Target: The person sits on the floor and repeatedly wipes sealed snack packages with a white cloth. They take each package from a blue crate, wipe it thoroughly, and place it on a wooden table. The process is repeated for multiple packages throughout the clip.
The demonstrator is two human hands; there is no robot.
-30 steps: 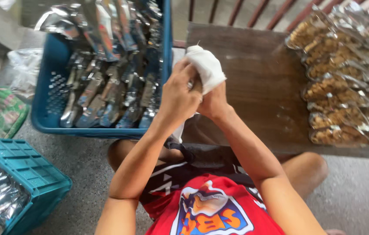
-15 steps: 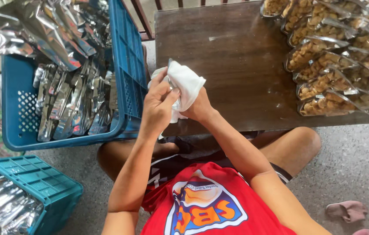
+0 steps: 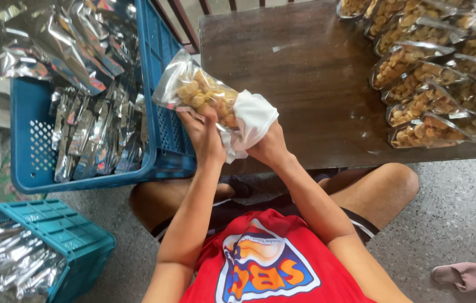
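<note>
Newly raised snack bag [image 3: 201, 92], both grips seemingly closed.

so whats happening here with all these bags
A seated person in a red shirt holds a clear bag of snacks in the left hand and presses a white cloth against one end of it with the right hand. The bag is raised over the edge of a dark wooden table, where more filled bags lie in rows on the right. A blue crate of silver foil pouches stands on the left, with a teal crate nearer.
</note>
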